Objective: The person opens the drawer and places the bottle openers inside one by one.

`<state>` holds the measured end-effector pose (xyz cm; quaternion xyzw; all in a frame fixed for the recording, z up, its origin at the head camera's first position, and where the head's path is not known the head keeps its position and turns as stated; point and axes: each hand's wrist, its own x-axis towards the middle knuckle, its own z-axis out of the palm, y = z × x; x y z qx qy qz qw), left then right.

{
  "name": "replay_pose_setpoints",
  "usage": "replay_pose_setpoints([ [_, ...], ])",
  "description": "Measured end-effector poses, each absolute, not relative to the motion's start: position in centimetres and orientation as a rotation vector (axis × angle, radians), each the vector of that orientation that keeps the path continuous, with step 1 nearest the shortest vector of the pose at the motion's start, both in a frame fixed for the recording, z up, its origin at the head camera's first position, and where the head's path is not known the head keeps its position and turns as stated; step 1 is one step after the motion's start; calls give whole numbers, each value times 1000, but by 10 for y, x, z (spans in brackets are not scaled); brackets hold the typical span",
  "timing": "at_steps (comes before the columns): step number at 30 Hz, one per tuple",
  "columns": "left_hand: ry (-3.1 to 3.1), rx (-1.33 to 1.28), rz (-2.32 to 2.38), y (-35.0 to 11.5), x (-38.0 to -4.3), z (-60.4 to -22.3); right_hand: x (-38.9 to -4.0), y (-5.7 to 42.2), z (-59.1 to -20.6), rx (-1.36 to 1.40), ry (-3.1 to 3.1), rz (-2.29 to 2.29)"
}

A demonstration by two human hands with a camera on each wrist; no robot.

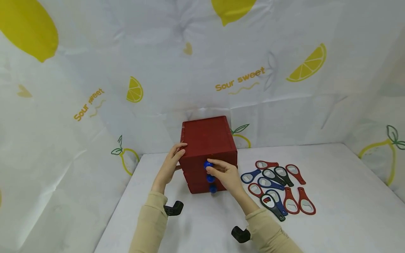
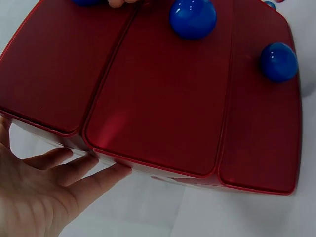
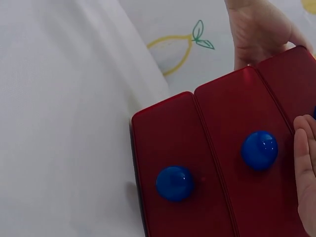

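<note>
A red box [image 1: 207,135] with three stacked drawers stands at the middle of the table. Its drawers carry round blue knobs. The thumb and fingers of my right hand [image 1: 228,175] pinch the top knob [image 1: 207,164]. Below it are the middle knob [image 1: 210,178] and the bottom knob [image 1: 213,189], both untouched. My left hand [image 1: 169,167] is at the box's left side; the left wrist view shows that hand [image 2: 39,190] with its fingers extended against the side. All three drawer fronts look flush. The right wrist view catches only part of my right hand [image 3: 307,163].
Several flat bottle openers [image 1: 292,169] in red, blue and black lie in a loose, overlapping group on the white table [image 1: 335,182] to the right of the box. A white lemon-print cloth [image 1: 177,70] hangs close behind the box.
</note>
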<state>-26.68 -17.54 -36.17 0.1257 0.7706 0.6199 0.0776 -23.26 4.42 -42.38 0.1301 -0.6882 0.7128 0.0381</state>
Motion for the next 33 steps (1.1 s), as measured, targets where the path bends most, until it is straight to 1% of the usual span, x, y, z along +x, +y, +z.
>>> replay_pose_setpoints([
  [9, 2306, 369, 1864, -174, -269, -359, -224, 47, -422, 371, -2109, 2204],
  [18, 2314, 355, 1874, -176, -268, -360, -196, 50, -419, 373, -2180, 2213],
  [28, 2308, 317, 1912, -182, -286, -383, -176, 52, -420, 365, -2149, 2315],
  [33, 2335, 330, 1907, -183, -288, -387, -168, 52, -419, 332, -2134, 2357],
])
